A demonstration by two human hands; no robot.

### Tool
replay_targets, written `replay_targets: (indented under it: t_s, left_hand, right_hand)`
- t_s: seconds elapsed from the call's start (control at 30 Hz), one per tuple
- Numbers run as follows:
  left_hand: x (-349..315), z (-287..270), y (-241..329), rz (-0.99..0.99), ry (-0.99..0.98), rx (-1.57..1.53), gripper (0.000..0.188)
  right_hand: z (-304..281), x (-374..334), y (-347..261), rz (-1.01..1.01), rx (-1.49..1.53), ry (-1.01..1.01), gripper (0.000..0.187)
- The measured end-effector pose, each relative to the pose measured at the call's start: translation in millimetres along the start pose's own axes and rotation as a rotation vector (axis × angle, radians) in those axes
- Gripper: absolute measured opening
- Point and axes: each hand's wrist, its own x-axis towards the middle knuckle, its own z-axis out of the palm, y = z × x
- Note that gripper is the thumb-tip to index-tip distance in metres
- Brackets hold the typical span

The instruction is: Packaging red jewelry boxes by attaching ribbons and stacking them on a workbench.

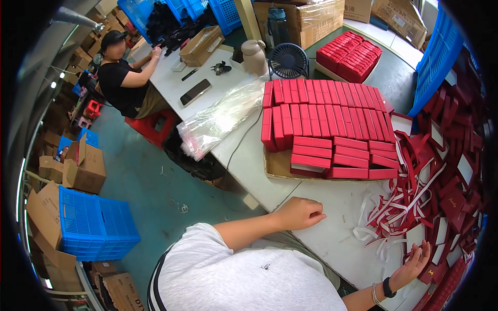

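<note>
My left hand [299,213] hovers over the near edge of the white table, its fingers curled in and nothing visible in them. In front of it stands a shallow cardboard tray [277,165] packed with rows of slim red boxes [332,122]; a few in the nearest rows lie flat. My right hand [413,265] is at the lower right, fingers apart and bent a little, holding nothing. Close by it lies a heap of loose red boxes and lids [451,207], some showing white insides. A tangle of red and white ribbons [399,207] lies between the tray and the heap.
Clear plastic bags [223,122], a phone [195,93], a small fan [288,61] and a beige flask [254,57] stand or lie beyond the tray. Another red-box stack [348,56] is at the back. A person [119,78] sits far left. Blue crates [98,223] stand on the floor.
</note>
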Motion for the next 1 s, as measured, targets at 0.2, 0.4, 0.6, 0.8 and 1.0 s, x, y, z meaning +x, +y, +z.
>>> replay_targets:
  t_s: [0.2,0.4,0.6,0.8,1.0]
  left_hand:
    - [0.5,2.7,-2.8,0.002,0.037,0.000,0.022]
    - [-2.7,-1.1,-0.4,-0.008,0.044,-0.027,0.022]
    - [-3.4,-0.6,0.0,-0.040,0.029,-0.052,0.024]
    - [6.3,4.5,-3.2,0.016,0.025,-0.087,0.024]
    - [0.3,5.7,-9.8,-0.073,0.046,-0.058,0.014]
  right_hand:
    - [-24.2,45.5,19.5,-0.163,-0.340,0.008,0.038]
    - [14.0,174.5,-8.3,-0.811,-0.957,-0.061,0.053]
    - [30.2,258.6,48.8,-0.631,-1.162,-0.297,0.059]
    - [29.2,248.4,43.1,-0.689,-1.309,-0.284,0.054]
    - [68.2,221.2,18.0,-0.736,-1.050,-0.197,0.027]
